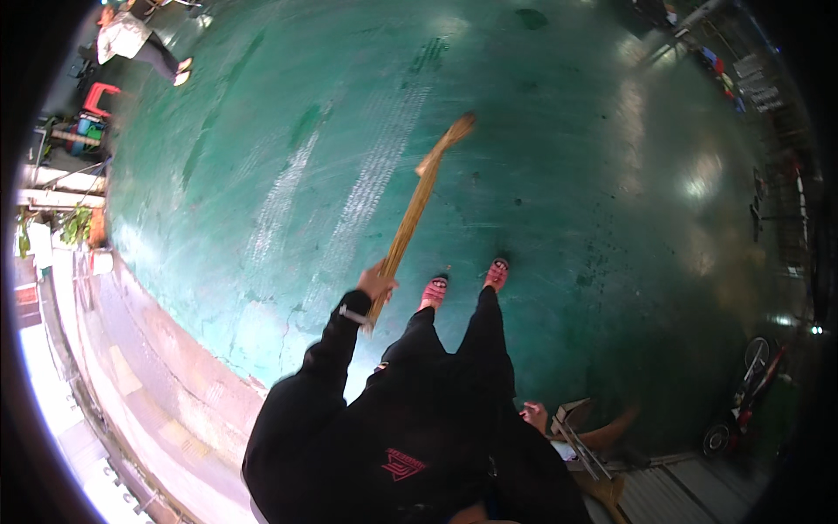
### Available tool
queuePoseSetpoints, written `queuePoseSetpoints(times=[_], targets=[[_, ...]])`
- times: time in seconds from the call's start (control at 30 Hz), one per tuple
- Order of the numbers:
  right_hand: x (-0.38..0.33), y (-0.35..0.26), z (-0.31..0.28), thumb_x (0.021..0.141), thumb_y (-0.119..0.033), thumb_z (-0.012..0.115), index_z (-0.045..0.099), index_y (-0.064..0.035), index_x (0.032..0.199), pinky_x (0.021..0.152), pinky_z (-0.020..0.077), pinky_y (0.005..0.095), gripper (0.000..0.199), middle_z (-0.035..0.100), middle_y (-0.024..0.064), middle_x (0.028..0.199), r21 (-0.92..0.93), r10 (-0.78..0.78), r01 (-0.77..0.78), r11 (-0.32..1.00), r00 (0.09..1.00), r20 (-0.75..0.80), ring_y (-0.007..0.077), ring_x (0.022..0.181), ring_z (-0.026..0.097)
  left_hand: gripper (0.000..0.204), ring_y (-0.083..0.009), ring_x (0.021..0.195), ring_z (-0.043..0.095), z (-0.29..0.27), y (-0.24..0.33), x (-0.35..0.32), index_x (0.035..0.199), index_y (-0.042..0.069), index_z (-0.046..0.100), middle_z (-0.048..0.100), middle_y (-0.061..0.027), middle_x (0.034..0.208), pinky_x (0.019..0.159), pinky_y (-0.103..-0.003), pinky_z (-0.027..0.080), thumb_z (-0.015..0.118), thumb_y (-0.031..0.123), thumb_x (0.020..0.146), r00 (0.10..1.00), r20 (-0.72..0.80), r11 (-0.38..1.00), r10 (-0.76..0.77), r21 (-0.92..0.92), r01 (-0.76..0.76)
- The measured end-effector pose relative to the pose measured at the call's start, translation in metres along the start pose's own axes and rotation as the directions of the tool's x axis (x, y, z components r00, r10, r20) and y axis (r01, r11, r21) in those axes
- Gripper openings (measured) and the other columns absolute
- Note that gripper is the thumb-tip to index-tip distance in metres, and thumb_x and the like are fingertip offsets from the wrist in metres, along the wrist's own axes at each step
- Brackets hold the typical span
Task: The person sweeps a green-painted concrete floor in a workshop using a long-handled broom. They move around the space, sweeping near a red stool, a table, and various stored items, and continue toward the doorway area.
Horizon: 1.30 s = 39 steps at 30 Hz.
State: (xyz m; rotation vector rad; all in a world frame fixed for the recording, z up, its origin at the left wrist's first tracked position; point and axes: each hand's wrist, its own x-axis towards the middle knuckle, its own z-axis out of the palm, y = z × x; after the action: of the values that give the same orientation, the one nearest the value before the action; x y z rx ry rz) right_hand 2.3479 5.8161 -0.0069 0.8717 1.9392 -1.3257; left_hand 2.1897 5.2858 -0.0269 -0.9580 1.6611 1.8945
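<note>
My left hand (377,281) is closed around a long yellow-brown straw broom (408,225). The broom slants away from me over the green floor, bent near its far part, and its far tip is blurred. Its near end sticks out just below my fist. Low at my right side, my right hand (533,414) shows only in part beyond my dark sleeve. Beside it are a pale frame-like thing (572,428) and a blurred brown curved piece (615,430). Whether these fingers grip anything is not clear.
Green floor (567,192) with pale tyre marks surrounds my feet in red sandals. A person (131,44) stands far left near a red plastic stool (100,99). Paved ground (166,375) borders the floor at left. A bicycle (746,393) stands at right.
</note>
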Motion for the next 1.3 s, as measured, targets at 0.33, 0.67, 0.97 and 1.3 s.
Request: queuePoseSetpoints(times=[0.33,0.67,0.97,1.3], targets=[[0.130,-0.206,-0.014,0.075,-0.014,0.047,0.047,-0.0035,0.093,0.043,0.0409,0.0257,0.020,0.048,0.0065,0.062,-0.033,0.051,-0.048,0.998,0.994,0.100,0.0122,0.047,0.045,0.012,-0.0134,0.032,0.036,0.008,-0.176,-0.163,0.067,0.003,0.039,0.033,-0.0015,0.044,0.029,-0.025,0.031,0.050,-0.001,0.064,0.801,-0.189,0.525,-0.568,-0.833,0.175],[0.168,-0.231,-0.097,0.075,-0.011,0.046,0.047,-0.0057,0.095,0.043,0.0394,0.0246,0.020,0.047,0.0043,0.062,-0.090,0.092,-0.086,0.992,0.994,0.066,0.0109,0.049,0.045,0.035,-0.0093,0.029,0.028,0.110,-0.115,-0.055,0.047,0.017,0.022,0.025,0.0030,0.039,0.028,-0.024,0.023,0.044,0.004,0.072,0.813,-0.017,0.751,-0.582,-0.396,0.529],[0.169,-0.151,-0.171,0.075,-0.014,0.049,0.049,-0.0095,0.091,0.044,0.0422,0.0286,0.016,0.048,0.0046,0.060,-0.013,0.394,-0.394,0.919,0.919,0.009,0.0132,0.046,0.046,0.018,-0.0165,0.037,0.046,0.288,0.054,0.162,0.059,0.005,0.048,0.047,-0.0068,0.049,0.035,-0.029,0.035,0.043,0.014,0.074,0.923,0.374,0.925,-0.091,-0.312,0.218],[0.217,-0.237,-0.184,0.074,-0.012,0.046,0.049,-0.0108,0.092,0.045,0.0400,0.0256,0.019,0.045,0.0024,0.060,0.021,0.144,-0.146,0.989,0.987,0.076,0.0117,0.048,0.044,0.015,-0.0044,0.034,0.033,0.305,0.205,0.153,0.074,0.007,0.033,0.033,0.0024,0.048,0.028,-0.016,0.029,0.044,-0.003,0.072,0.830,0.558,0.309,0.033,-0.795,0.522]])
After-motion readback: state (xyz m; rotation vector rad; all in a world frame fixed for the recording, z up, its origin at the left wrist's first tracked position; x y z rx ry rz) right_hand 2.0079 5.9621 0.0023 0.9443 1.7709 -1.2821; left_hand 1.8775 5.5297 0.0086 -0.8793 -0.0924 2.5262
